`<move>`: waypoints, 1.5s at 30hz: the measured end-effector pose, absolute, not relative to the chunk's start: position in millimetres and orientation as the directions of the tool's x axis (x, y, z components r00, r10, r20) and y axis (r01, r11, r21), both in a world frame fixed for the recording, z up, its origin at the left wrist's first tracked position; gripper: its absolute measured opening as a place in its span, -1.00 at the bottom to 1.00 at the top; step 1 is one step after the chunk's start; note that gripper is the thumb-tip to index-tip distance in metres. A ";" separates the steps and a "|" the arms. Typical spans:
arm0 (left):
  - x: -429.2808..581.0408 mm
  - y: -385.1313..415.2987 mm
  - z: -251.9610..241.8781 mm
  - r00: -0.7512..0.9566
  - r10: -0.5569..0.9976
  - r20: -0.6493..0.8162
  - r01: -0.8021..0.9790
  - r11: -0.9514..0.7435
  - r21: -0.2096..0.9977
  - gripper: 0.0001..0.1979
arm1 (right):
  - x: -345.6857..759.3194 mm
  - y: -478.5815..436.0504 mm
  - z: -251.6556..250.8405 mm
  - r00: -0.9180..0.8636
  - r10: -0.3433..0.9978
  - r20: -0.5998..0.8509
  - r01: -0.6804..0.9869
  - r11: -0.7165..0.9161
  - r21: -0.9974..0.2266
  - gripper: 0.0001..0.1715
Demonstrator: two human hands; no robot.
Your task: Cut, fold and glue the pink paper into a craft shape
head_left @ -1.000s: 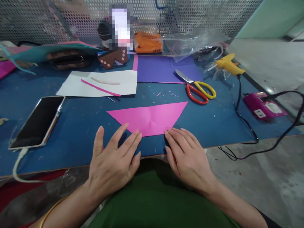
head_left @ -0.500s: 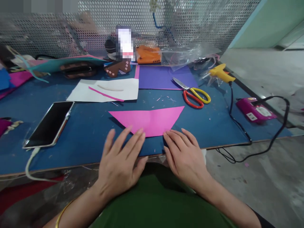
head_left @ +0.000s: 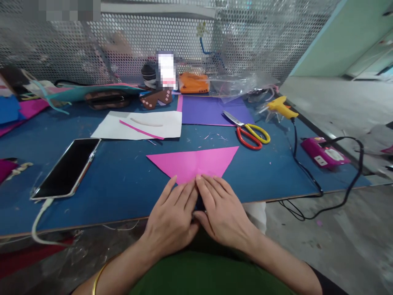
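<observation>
Fingers: laid flat, with tips on the lower part of the pink sheet. Pinching nothing visible. On the left hand, extended, with the little finger spread away from the rest; on the right hand, extended and close together. Cannot tell what contact is made underneath, with the lower edge covered.

Located the pink sheet near the front edge of the blue surface, straight ahead, with the long edge turned away and the ends tapering to points. Noted a faint line down the middle.

Judged already cut to outline, and at a smoothing or creasing step. Found a pink strip on white paper, beyond and to the left; possibly an offcut. Found nothing attached to the exposed part of the sheet; judged not yet joined to anything. Observed scissors and a yellow glue gun to the right, both untouched.

As to pose: converging from both sides, palms down, index fingertips touching or nearly so by the middle line, thumbs drawn in below. Noted a gold bracelet on the left forearm.
</observation>
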State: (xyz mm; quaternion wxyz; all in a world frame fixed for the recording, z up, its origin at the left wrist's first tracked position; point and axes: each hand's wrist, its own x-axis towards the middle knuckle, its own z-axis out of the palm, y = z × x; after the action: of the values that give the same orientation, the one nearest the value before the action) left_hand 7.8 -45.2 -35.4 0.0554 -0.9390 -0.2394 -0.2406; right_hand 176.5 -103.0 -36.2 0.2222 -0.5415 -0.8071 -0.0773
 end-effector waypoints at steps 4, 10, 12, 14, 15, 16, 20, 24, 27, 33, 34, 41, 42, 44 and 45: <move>7.1 -44.4 -42.5 0.744 0.430 0.511 0.488 -0.873 0.024 -0.48 | 173.5 -99.5 -37.1 -0.301 0.842 0.448 0.915 0.387 -0.111 -0.35; 8.5 -43.5 -45.3 0.725 0.438 0.531 0.490 -0.871 0.050 -0.52 | 173.8 -89.5 -25.5 -0.290 0.880 0.377 0.926 0.358 -0.123 -0.27; 8.6 -43.9 -45.5 0.725 0.453 0.519 0.498 -0.865 0.060 -0.51 | 176.4 -89.0 -26.8 -0.294 0.887 0.355 0.925 0.358 -0.129 -0.23; 8.7 -44.3 -45.6 0.734 0.466 0.494 0.505 -0.861 0.063 -0.50 | 180.6 -92.7 -31.9 -0.304 0.878 0.369 0.916 0.376 -0.138 -0.22; 8.8 -44.5 -45.7 0.738 0.468 0.485 0.506 -0.861 0.061 -0.50 | 182.9 -96.0 -35.3 -0.309 0.868 0.388 0.911 0.387 -0.140 -0.22; 9.1 -44.6 -45.7 0.742 0.468 0.480 0.506 -0.861 0.057 -0.49 | 185.0 -99.6 -38.6 -0.310 0.858 0.410 0.909 0.393 -0.136 -0.24; 11.8 -45.3 -45.6 0.742 0.457 0.491 0.504 -0.863 0.043 -0.47 | 187.6 -111.5 -45.7 -0.309 0.841 0.444 0.920 0.383 -0.085 -0.33; 11.1 -47.6 -43.7 0.708 0.488 0.511 0.544 -0.838 0.046 -0.48 | 184.1 -113.7 -42.2 -0.314 0.852 0.418 0.932 0.361 -0.036 -0.36; 4.9 -49.3 -40.3 0.665 0.507 0.548 0.595 -0.803 0.023 -0.54 | 183.7 -114.7 -40.9 -0.292 0.863 0.413 0.942 0.334 -0.033 -0.36; -7.0 -50.1 -36.5 0.623 0.520 0.585 0.629 -0.777 0.021 -0.62 | 189.3 -123.4 -44.5 -0.233 0.860 0.453 0.957 0.286 -0.051 -0.40; -7.4 -50.1 -36.8 0.629 0.515 0.583 0.626 -0.780 0.014 -0.61 | 189.8 -124.3 -44.4 -0.229 0.860 0.456 0.957 0.284 -0.054 -0.41; -6.3 -50.4 -40.4 0.639 0.496 0.588 0.619 -0.785 -0.010 -0.58 | 190.1 -125.3 -40.1 -0.189 0.859 0.476 0.967 0.246 -0.060 -0.47; -6.0 -50.9 -40.5 0.640 0.499 0.584 0.619 -0.785 -0.009 -0.57 | 190.3 -125.7 -40.0 -0.180 0.860 0.478 0.970 0.236 -0.060 -0.48; -4.9 -52.2 -40.5 0.644 0.500 0.579 0.620 -0.784 -0.012 -0.57 | 190.6 -126.5 -40.1 -0.168 0.857 0.486 0.973 0.222 -0.055 -0.49; -3.9 -52.8 -40.4 0.643 0.501 0.579 0.623 -0.782 -0.015 -0.56 | 190.6 -126.6 -40.2 -0.167 0.856 0.490 0.975 0.218 -0.049 -0.48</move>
State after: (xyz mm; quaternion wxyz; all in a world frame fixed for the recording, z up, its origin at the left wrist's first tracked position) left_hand -3.9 -52.8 -40.4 0.1071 -0.9001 -0.3124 -0.2842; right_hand 190.6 -126.6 -40.2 0.2128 -0.6094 -0.7508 -0.1399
